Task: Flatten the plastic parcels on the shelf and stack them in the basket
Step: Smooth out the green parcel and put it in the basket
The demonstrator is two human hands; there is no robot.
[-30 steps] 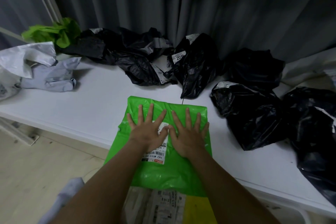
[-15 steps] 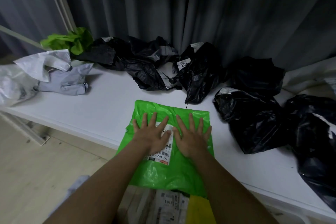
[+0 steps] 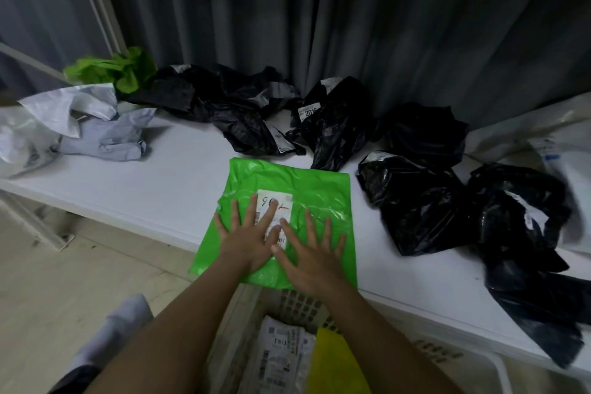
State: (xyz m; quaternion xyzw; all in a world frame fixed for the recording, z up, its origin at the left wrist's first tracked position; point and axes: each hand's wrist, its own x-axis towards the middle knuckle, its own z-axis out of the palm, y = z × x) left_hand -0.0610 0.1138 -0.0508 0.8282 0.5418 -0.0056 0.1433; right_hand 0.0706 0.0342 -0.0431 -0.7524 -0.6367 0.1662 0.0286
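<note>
While both of my hands lay flat with fingers spread, neither grip curled round anything: the left hand (image 3: 248, 241) pressed on the white label (image 3: 273, 213) and the right hand (image 3: 311, 253) pressed just beside it, on the green parcel (image 3: 287, 192). That parcel lay on the white shelf (image 3: 144, 189), its near edge hanging over the basket (image 3: 297, 301) below. Crumpled black parcels (image 3: 415, 205) sat farther back and to the right.
</note>
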